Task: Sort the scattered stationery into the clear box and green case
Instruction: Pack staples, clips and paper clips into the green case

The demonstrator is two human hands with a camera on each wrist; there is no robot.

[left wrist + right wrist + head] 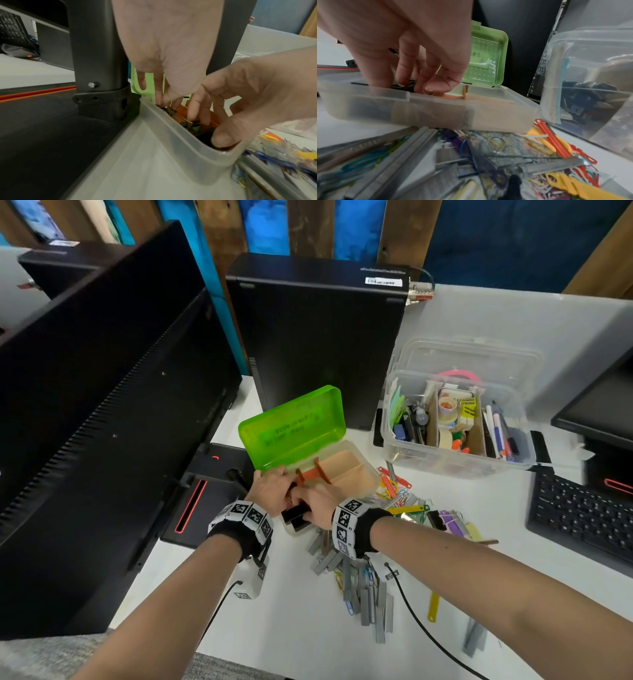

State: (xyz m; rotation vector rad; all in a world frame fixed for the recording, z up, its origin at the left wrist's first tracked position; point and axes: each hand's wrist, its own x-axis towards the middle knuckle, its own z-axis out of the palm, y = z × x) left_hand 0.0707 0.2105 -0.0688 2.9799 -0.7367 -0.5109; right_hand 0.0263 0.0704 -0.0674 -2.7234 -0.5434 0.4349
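Note:
The green case point(363, 470) lies with its green lid point(294, 426) raised; orange dividers point(320, 470) split its pale tray. Both hands meet over its near left end. My right hand point(301, 501) reaches in, with thumb and curled fingers point(435, 82) around black binder clips point(295, 513) in that compartment. My left hand point(286, 491) points down beside it, and its straight fingertips point(159, 97) touch the clips' wire handles point(173, 112). The clear box point(452, 453) stands to the right, open and filled with pens, tape and notes. Loose staple strips, clips and fasteners point(363, 587) lie scattered in front.
A large monitor's back point(102, 405) fills the left, and its stand base point(205, 491) touches the case's left side. A black computer tower point(318, 337) stands behind the case. A keyboard point(582, 518) lies at the right. A black cable point(421, 621) crosses the white desk.

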